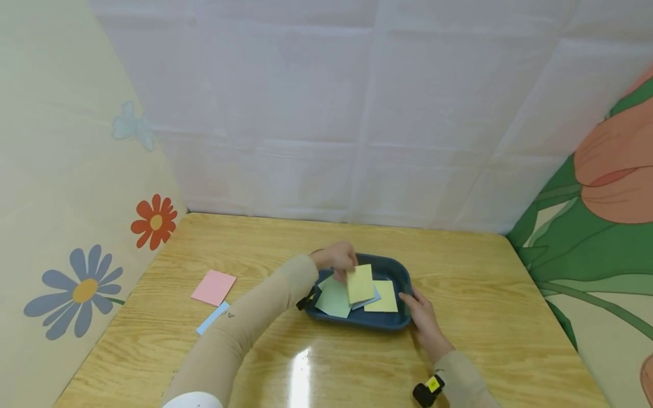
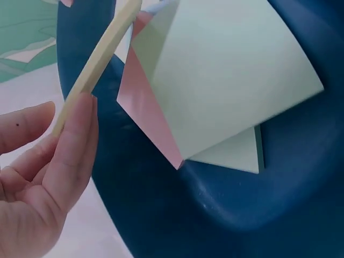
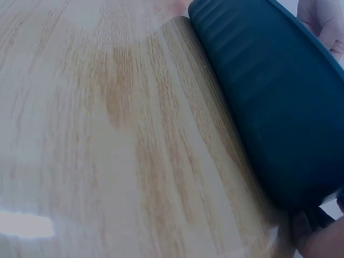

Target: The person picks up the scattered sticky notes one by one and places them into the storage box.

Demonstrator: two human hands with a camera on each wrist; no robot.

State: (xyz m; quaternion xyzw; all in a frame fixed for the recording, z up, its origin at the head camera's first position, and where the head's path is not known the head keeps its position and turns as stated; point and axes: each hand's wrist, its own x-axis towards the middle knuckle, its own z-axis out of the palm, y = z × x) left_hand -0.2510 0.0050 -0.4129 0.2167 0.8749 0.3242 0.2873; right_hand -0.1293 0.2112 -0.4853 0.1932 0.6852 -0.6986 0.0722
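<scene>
Above the dark blue tray (image 1: 357,322), my left hand (image 1: 336,258) pinches a yellow sticky note pad (image 1: 360,284) between thumb and fingers. The left wrist view shows that pad edge-on, with the hand (image 2: 59,161) at its lower end. Inside the tray lie a pale green pad (image 1: 333,297), another yellow pad (image 1: 385,297) and a blue pad (image 1: 372,299), partly covered. A pink pad (image 2: 145,107) shows under the green one in the left wrist view. My right hand (image 1: 425,323) grips the tray's right end, thumb at the rim; its other fingers are mostly hidden.
A pink pad (image 1: 214,287) lies on the wooden table (image 1: 459,272) to the left. Beside it is a light blue pad (image 1: 213,317), partly hidden by my left sleeve. A white cloth (image 1: 306,113) hangs behind the table, with flower-printed cloths at both sides.
</scene>
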